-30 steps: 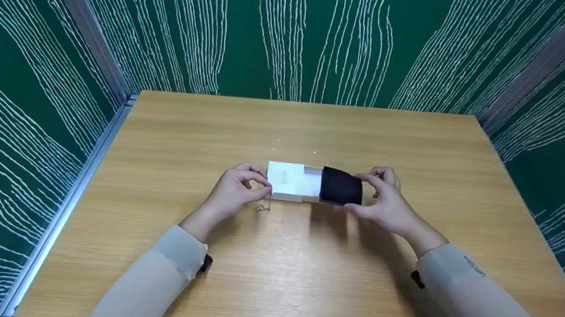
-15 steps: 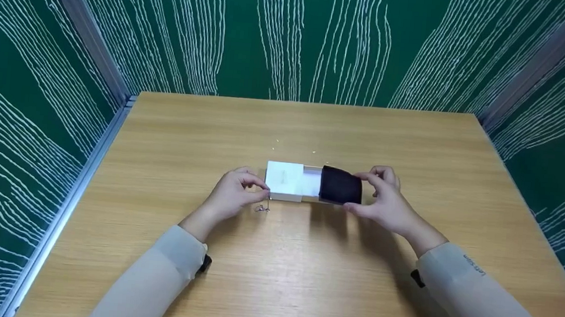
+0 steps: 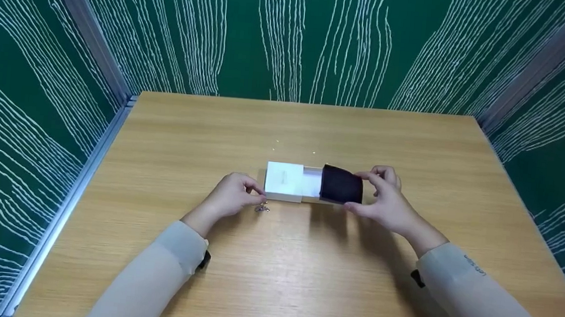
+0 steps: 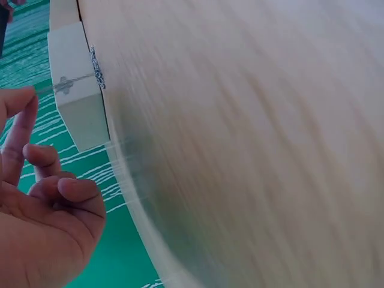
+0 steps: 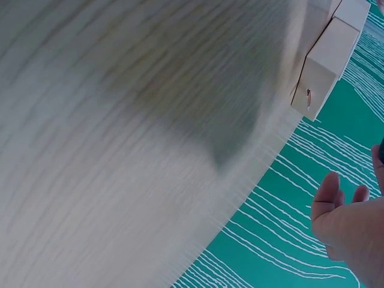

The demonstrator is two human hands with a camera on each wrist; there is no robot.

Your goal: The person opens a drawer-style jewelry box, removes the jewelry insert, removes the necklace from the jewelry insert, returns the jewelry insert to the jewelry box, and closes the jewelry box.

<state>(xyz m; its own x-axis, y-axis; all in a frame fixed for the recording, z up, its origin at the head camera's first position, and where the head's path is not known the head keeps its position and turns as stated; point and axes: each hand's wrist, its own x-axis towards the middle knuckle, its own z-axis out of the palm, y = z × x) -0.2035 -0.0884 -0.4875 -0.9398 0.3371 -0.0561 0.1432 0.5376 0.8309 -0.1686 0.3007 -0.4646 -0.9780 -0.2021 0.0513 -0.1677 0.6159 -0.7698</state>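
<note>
A small white sliding box (image 3: pixel 284 180) lies at the table's middle, its drawer (image 3: pixel 312 183) pulled partway out to the right. A black pouch (image 3: pixel 341 185) covers the drawer's right end. My right hand (image 3: pixel 355 192) grips that pouch between thumb and fingers. By the box's left front corner, my left hand (image 3: pixel 258 195) pinches a fine silver chain (image 3: pixel 262 208) whose bunched end rests on the wood. In the left wrist view the chain (image 4: pixel 95 67) runs from my fingertips (image 4: pixel 23 105) across the box (image 4: pixel 78 102). The right wrist view shows the box (image 5: pixel 327 54) far from the hand (image 5: pixel 342 204).
The wooden table (image 3: pixel 294 270) is enclosed by green panels with white lines (image 3: pixel 292 38) at the back and on both sides. A metal rail (image 3: pixel 64 212) runs along the left edge. Both beige sleeves (image 3: pixel 152 279) lie over the near half.
My left hand has dropped from the box's left end toward the table, and the hanging chain has come down onto the wood. The right hand and pouch have stayed put.
</note>
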